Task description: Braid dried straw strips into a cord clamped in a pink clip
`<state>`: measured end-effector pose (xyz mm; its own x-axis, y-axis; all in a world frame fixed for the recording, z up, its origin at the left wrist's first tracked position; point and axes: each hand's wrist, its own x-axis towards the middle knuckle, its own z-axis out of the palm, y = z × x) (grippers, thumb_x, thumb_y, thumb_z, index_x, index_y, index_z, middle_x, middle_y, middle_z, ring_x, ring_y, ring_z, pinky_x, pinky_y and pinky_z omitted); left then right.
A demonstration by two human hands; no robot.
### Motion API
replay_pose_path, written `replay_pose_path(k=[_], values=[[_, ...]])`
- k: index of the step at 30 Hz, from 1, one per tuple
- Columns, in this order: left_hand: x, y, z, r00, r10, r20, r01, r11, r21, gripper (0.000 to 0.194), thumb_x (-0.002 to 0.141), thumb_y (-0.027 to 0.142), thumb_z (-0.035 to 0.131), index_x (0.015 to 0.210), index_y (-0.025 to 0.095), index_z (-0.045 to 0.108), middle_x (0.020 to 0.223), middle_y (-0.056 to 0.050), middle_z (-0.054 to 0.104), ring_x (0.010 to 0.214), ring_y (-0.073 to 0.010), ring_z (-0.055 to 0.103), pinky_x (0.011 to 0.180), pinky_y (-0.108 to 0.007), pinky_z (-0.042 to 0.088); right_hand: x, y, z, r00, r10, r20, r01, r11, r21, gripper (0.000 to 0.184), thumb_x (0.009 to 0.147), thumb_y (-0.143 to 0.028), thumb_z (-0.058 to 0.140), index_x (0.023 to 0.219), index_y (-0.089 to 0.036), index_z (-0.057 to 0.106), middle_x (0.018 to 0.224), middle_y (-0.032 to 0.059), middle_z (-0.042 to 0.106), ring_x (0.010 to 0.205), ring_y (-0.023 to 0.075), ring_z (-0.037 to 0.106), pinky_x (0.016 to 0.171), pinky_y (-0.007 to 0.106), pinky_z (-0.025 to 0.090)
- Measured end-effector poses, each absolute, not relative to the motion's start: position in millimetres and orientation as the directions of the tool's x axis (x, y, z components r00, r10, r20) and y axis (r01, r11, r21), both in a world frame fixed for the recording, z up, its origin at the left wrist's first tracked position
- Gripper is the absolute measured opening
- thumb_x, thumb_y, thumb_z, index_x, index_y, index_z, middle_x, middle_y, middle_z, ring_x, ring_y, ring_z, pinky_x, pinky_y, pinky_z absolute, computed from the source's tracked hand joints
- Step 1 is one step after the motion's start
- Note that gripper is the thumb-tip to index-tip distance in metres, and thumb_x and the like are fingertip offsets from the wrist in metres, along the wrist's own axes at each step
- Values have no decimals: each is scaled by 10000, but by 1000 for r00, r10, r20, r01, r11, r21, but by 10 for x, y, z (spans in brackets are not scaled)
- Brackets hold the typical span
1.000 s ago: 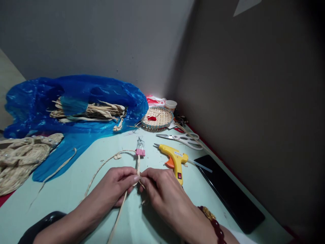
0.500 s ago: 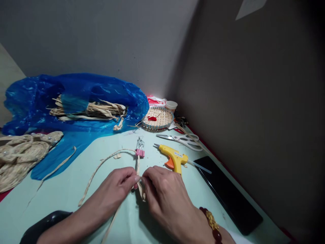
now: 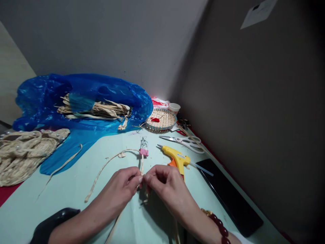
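A pink binder clip (image 3: 144,152) grips the far end of a pale dried-fibre braid (image 3: 142,162) on the table. Thumb and fingers of my left hand (image 3: 127,183) pinch the braid below the clip. Close beside it, my right hand (image 3: 165,183) has its thumb and forefinger pressed together at the braid's strands; the fingertips partly hide what they hold. One loose strand (image 3: 114,225) runs out beneath my left hand toward the front edge. From the clip a thin cord (image 3: 99,176) curves left, lying on the table.
Right of my hands lie a yellow glue gun (image 3: 176,157), white-handled scissors (image 3: 188,141) and a black phone-like slab (image 3: 231,200). Behind are a woven basket (image 3: 165,118), a paper cup (image 3: 174,107) and a blue plastic bag (image 3: 106,84) with fibre bundles (image 3: 109,110). A woven fibre piece (image 3: 27,156) lies left.
My right hand has lifted and turned at the braid, its fingers bunched higher. A strand end that hung between the hands has shifted. The whole view has moved slightly.
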<state>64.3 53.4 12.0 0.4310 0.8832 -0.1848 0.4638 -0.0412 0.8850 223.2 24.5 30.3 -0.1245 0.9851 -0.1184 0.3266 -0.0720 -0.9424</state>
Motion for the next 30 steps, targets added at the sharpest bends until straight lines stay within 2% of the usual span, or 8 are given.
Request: replay_pose_path(k=[3,7,14,18,21,23,26,30], values=[[644,538,115,403,893,-198,454,-7,891,268,818,300,462,570,210,416,526,72,407,533,-117,375,523,-241,275,2189,180,300,-94,990,-105,420,-56,-906,249,842,-266,528,640,-155,622,585,5,600,553,114,494,518,232,351],[627,574,142,450,799,-399,275,302,913,203,776,324,524,628,204,454,454,97,453,362,-50,227,393,-200,163,2154,67,265,-173,983,62,620,158,-769,276,897,-263,468,695,-168,629,570,-10,572,507,97,443,492,227,302],[589,563,138,529,744,-408,96,425,900,266,776,408,598,664,196,484,416,121,396,342,-29,188,336,-164,143,2108,-31,99,-480,669,567,811,585,-3,234,824,-26,385,741,-146,568,587,35,550,480,163,461,455,300,227],[598,551,124,511,772,-378,186,331,925,308,740,460,622,658,191,497,405,137,331,332,-26,180,345,-183,105,2065,-54,57,-541,600,589,805,571,158,260,787,4,358,810,-103,594,591,58,548,491,189,475,450,309,279],[586,553,126,474,808,-349,209,282,936,295,703,443,638,652,188,497,471,98,469,343,-24,199,357,-199,64,2078,-78,93,-564,596,572,766,636,93,204,808,-61,419,862,-87,614,616,64,581,514,196,503,454,312,307],[569,545,153,449,822,-350,227,274,934,260,732,413,609,668,182,509,513,76,523,369,-32,223,377,-200,82,2126,-81,159,-512,676,530,748,655,-112,161,854,-160,469,832,-120,623,624,48,592,527,184,520,469,305,332],[557,518,227,423,829,-365,261,274,925,239,754,392,604,688,177,525,518,82,500,409,-46,239,405,-204,107,2235,-37,257,-299,859,416,749,481,-455,154,893,-262,519,865,-159,630,736,43,634,647,170,575,573,283,395],[575,500,292,415,824,-386,286,284,915,281,752,438,613,679,185,514,520,86,477,437,-62,250,434,-215,146,2345,91,276,-237,959,152,698,277,-660,173,922,-328,532,970,-210,649,860,28,676,770,170,596,668,280,410]])
